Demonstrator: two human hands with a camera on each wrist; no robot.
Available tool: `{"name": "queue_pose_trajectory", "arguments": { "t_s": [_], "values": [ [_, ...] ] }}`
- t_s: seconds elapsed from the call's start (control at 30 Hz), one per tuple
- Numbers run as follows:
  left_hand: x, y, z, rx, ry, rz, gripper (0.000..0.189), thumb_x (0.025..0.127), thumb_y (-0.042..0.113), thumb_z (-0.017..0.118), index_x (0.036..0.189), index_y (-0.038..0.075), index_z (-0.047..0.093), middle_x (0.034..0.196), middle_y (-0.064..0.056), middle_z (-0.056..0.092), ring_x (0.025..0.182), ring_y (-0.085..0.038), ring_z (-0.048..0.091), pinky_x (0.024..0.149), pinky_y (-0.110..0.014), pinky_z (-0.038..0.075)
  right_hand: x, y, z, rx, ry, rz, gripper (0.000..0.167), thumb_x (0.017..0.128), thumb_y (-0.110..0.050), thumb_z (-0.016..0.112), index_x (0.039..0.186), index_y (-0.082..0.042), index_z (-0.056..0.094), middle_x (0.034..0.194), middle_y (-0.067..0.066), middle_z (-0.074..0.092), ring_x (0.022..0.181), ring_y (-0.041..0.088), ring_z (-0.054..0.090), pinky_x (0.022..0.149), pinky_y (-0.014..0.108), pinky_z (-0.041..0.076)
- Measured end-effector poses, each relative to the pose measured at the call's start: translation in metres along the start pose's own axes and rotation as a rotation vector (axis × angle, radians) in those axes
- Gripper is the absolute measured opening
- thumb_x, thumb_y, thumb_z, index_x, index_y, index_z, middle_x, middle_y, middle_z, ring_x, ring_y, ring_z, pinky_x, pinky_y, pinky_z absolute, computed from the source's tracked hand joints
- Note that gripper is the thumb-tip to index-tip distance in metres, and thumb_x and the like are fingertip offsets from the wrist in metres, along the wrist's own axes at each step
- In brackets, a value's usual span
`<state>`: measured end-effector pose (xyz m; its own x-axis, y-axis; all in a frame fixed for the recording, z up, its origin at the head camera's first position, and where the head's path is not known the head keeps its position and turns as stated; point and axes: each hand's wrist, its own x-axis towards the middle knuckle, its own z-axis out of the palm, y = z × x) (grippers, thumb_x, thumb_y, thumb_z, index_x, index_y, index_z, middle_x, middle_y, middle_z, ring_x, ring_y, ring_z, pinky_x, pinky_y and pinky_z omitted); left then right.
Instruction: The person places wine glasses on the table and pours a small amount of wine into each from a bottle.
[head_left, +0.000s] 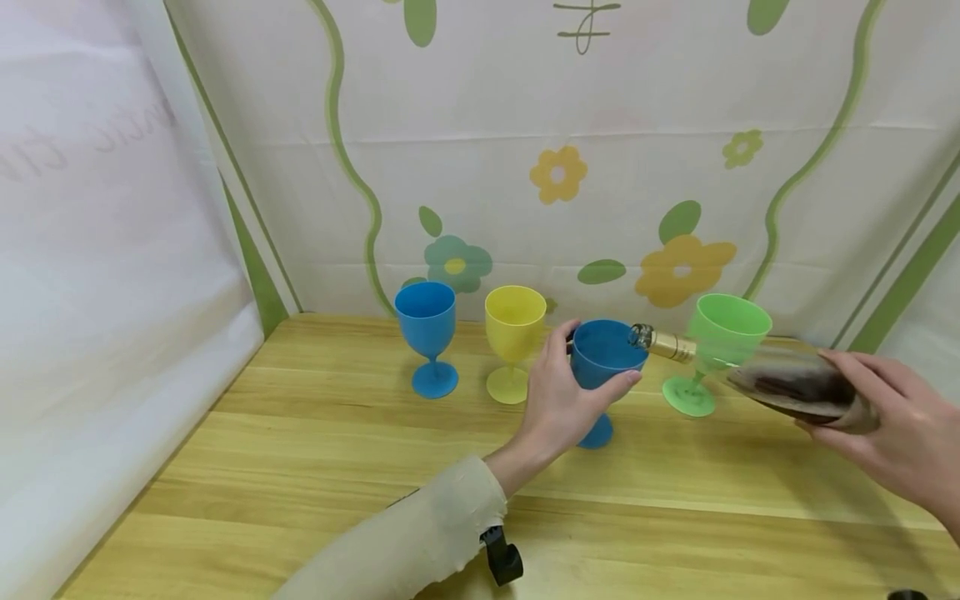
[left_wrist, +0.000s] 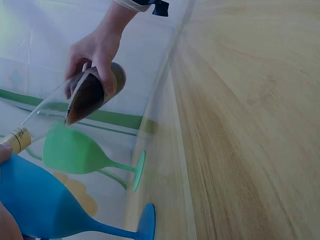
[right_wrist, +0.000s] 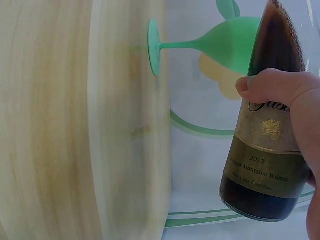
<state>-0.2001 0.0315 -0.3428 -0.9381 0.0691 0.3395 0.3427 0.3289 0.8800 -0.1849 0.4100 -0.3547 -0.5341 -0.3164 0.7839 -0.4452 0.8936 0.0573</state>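
Note:
My left hand grips the bowl of a blue plastic goblet, thumb along its near side. The goblet stands upright; whether its foot touches the table I cannot tell. From the right, my right hand holds a clear glass wine bottle round its lower body. The bottle is tilted almost flat, its neck pointing left and its mouth over the goblet's right rim. Dark liquid lies inside the bottle, and a label marked 2017 shows in the right wrist view. The goblet's inside is too dim to tell its contents.
A second blue goblet and a yellow goblet stand upright to the left. Behind the bottle stands a green goblet. All are on a wooden table, with a flower-printed cloth hanging along its back edge.

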Motion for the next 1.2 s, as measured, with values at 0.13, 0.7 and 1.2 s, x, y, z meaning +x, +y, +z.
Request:
{"name": "queue_pose_trajectory", "arguments": {
  "t_s": [0.13, 0.7, 1.2],
  "values": [
    [0.000, 0.000, 0.000, 0.029, 0.002, 0.027, 0.090, 0.088, 0.051, 0.085, 0.159, 0.019, 0.041, 0.150, -0.006, 0.058, 0.132, -0.026, 0.061, 0.101, -0.044, 0.060, 0.004, 0.000, -0.003, 0.002, -0.002, -0.013, 0.112, 0.090, -0.094, 0.029, 0.141, -0.001, 0.064, 0.119, 0.035, 0.063, 0.100, 0.053, 0.058, 0.107, -0.001, 0.013],
    [0.000, -0.003, 0.001, 0.054, 0.013, 0.063, 0.088, 0.088, 0.049, 0.085, 0.158, 0.016, 0.043, 0.147, -0.007, 0.059, 0.130, -0.026, 0.063, 0.099, -0.041, 0.061, 0.013, 0.002, -0.015, -0.012, -0.010, -0.083, 0.109, 0.094, -0.090, 0.028, 0.140, 0.003, 0.063, 0.117, 0.038, 0.061, 0.097, 0.054, 0.057, 0.111, 0.001, 0.013],
    [-0.002, -0.003, 0.002, 0.065, 0.018, 0.069, 0.088, 0.089, 0.049, 0.085, 0.158, 0.016, 0.042, 0.147, -0.008, 0.059, 0.130, -0.027, 0.063, 0.100, -0.042, 0.061, 0.018, 0.002, -0.022, -0.045, -0.027, -0.085, 0.109, 0.094, -0.089, 0.024, 0.144, 0.001, 0.061, 0.119, 0.037, 0.061, 0.098, 0.053, 0.056, 0.091, 0.045, 0.043]
  ]
}}
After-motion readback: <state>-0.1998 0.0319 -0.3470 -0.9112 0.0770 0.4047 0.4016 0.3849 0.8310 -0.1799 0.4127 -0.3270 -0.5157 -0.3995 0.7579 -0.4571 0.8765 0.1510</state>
